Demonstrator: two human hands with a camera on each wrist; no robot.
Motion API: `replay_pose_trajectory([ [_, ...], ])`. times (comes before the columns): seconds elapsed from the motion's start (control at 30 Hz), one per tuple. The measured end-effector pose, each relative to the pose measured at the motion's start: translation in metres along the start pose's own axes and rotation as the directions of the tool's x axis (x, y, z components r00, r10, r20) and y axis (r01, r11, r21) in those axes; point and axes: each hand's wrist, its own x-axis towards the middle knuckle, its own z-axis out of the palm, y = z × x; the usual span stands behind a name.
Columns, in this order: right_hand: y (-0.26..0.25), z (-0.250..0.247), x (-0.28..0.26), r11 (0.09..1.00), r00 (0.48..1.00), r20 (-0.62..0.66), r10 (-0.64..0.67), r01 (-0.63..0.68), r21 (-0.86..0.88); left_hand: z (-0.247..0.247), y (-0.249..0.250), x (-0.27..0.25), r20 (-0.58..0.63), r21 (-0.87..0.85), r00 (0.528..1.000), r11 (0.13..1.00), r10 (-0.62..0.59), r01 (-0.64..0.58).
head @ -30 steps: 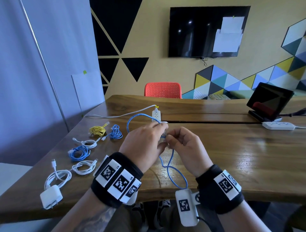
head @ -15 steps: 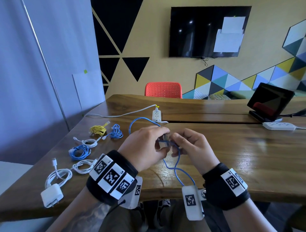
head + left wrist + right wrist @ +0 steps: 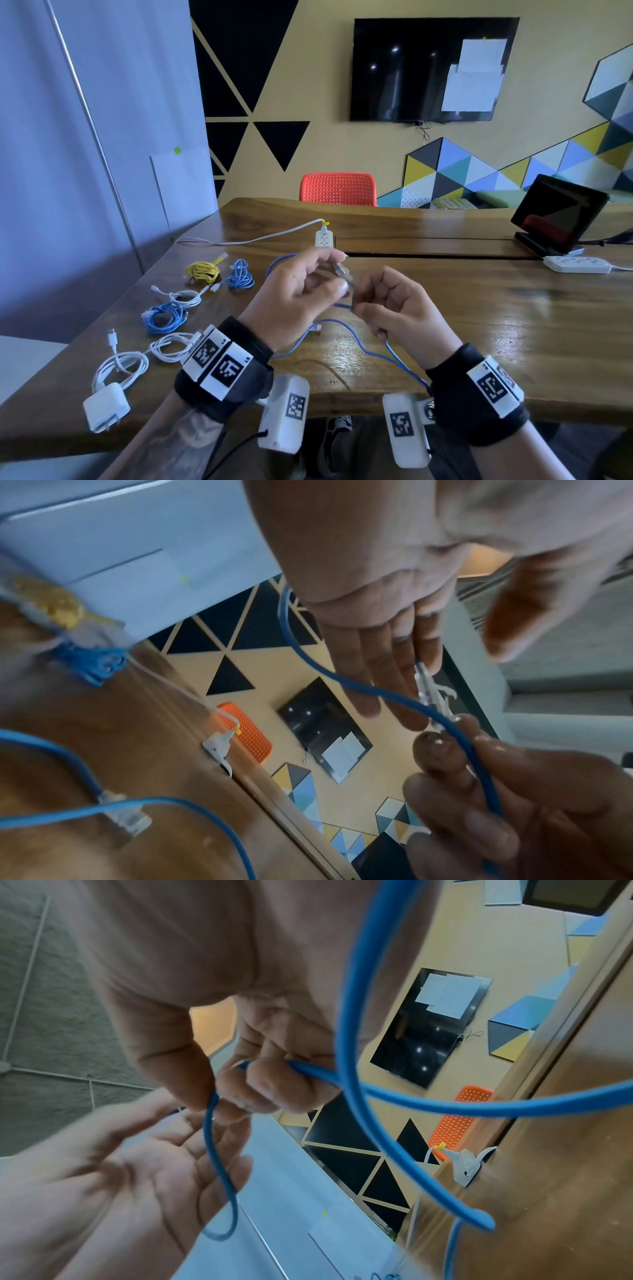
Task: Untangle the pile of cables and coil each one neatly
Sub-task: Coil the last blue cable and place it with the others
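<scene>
In the head view, the blue cable was held above the table, pinched by the right hand; since a second earlier the left hand had loosened around the clear plug, so a coil was judged only begun. In the left wrist view, straight fingers were seen beside that plug. In the right wrist view, curled fingers were seen gripping the cable; no containers were seen.

Left hand apparently flat-fingered, right hand curled, both raised close together.
</scene>
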Motion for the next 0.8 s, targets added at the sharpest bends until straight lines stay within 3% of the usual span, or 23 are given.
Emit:
replay_pose_trajectory([
  [0.17, 0.004, 0.009, -0.001, 0.998, 1.0, 0.019, 0.023, -0.022, -0.063, 0.004, -0.009, 0.001, -0.123, -0.13, 0.992, 0.991, 0.0, -0.016],
  [0.43, 0.011, 0.021, -0.003, 0.99, 0.99, -0.121, 0.075, -0.089, -0.108, 0.007, -0.022, -0.005, -0.112, -0.205, 0.993, 0.979, -0.023, 0.0],
  [0.6, 0.017, 0.024, -0.002, 0.97, 0.983, -0.174, 0.057, -0.095, -0.222, 0.011, -0.027, -0.008, -0.128, -0.179, 0.991, 0.984, -0.032, 0.008],
  [0.8, 0.014, 0.024, -0.003, 0.993, 0.992, -0.076, 0.102, -0.107, -0.057, 0.007, -0.033, -0.01, -0.152, -0.122, 0.988, 0.992, 0.009, -0.027],
])
